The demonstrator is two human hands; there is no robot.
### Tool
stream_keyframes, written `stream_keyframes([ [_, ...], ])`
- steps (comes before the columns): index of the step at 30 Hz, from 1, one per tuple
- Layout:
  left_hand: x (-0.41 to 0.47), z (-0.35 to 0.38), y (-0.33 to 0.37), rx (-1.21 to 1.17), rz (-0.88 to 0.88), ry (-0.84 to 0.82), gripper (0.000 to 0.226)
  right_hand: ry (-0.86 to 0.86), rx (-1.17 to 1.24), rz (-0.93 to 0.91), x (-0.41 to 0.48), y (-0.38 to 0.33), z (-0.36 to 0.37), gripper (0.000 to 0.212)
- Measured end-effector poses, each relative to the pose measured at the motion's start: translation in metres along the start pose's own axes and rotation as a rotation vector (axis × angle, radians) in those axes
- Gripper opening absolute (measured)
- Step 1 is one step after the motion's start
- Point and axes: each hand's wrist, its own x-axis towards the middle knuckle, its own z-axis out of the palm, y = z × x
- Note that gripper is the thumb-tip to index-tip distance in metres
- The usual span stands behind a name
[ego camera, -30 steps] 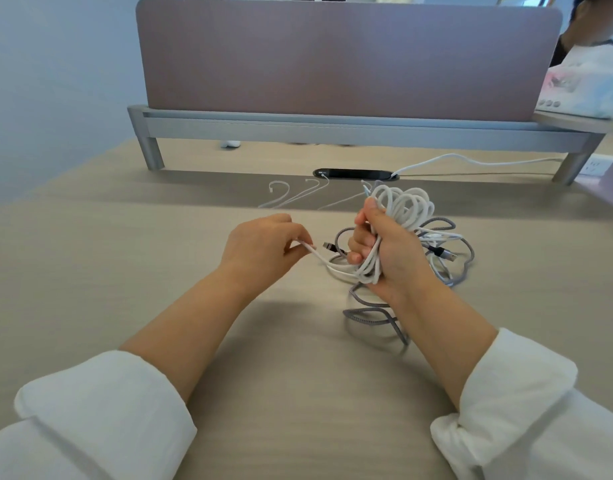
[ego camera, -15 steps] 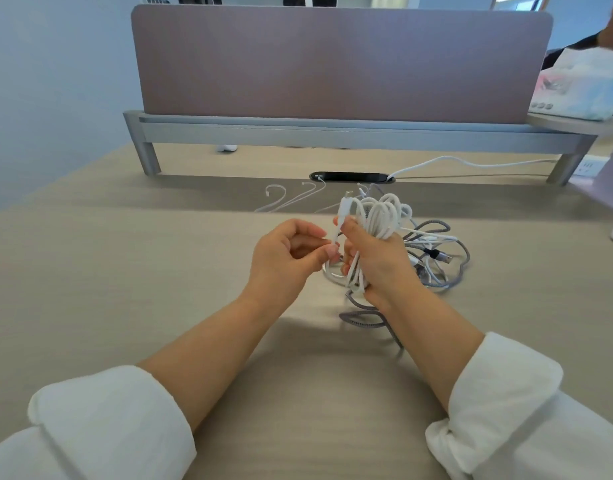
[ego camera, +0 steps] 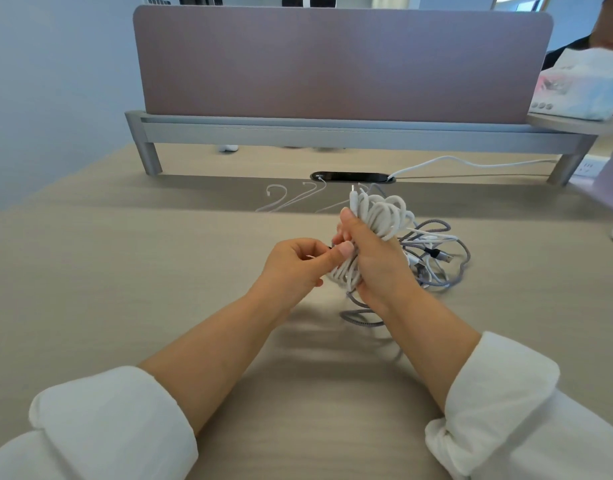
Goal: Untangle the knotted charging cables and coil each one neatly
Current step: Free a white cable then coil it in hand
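My right hand [ego camera: 374, 265] grips a bundle of looped white cable [ego camera: 381, 216], held upright above the table. Its loops stick out above and below my fist, and a plug end pokes up at the top. My left hand [ego camera: 294, 265] is pressed against the right one, pinching a thin strand of the white cable between thumb and forefinger. Behind and under my right hand lies a tangle of grey braided cable [ego camera: 447, 258] mixed with thin white cables on the beige table [ego camera: 125, 271]. One grey loop [ego camera: 360, 317] trails out below my right wrist.
A raised shelf with a mauve divider panel [ego camera: 343, 64] spans the back of the table. A black cable slot [ego camera: 350, 176] sits under it, with a white cord [ego camera: 464, 162] running right. Thin white cable ends [ego camera: 291, 199] lie near the slot. A tissue pack [ego camera: 582, 88] rests on the shelf's right end.
My left hand moved right, from holding a white strand stretched out to the left, until it met my right hand. The bundle in my right hand rose a little.
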Motion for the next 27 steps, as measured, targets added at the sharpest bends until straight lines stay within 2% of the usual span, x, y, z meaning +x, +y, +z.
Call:
stream_keyframes([
  [2,0.001,-0.001,0.001,0.019,-0.076,-0.077,0.047,-0.063,0.023,0.001,-0.003,-0.002,-0.001,0.032],
  [4,0.001,-0.005,0.004,-0.007,-0.161,-0.230,0.053,-0.160,0.011,0.012,-0.005,-0.004,-0.001,0.036],
  [7,0.001,-0.011,0.008,-0.034,-0.208,-0.442,0.046,-0.257,-0.081,0.052,-0.009,-0.006,0.001,0.029],
  [9,0.001,-0.016,0.010,-0.034,-0.245,-0.513,0.040,-0.272,-0.137,0.074,-0.008,-0.004,-0.001,0.048],
  [10,0.001,-0.017,0.010,-0.035,-0.259,-0.532,0.035,-0.290,-0.158,0.069,-0.008,-0.004,-0.001,0.048],
  [14,0.000,-0.016,0.012,-0.085,-0.270,-0.540,0.009,-0.366,-0.202,0.030,-0.012,-0.002,0.002,0.015],
  [16,-0.001,-0.016,0.014,-0.082,-0.258,-0.543,0.008,-0.367,-0.175,0.025,-0.014,-0.001,0.004,0.014],
  [20,-0.001,-0.015,0.020,0.069,-0.226,-0.546,0.013,-0.308,-0.115,0.047,-0.016,-0.006,0.005,0.016],
  [23,0.000,-0.017,0.024,0.218,-0.191,-0.484,0.019,-0.173,-0.112,0.031,-0.014,-0.007,0.006,0.016],
  [27,0.005,-0.021,0.022,0.547,-0.103,-0.322,0.015,-0.031,-0.129,-0.019,-0.006,-0.003,0.007,0.015],
])
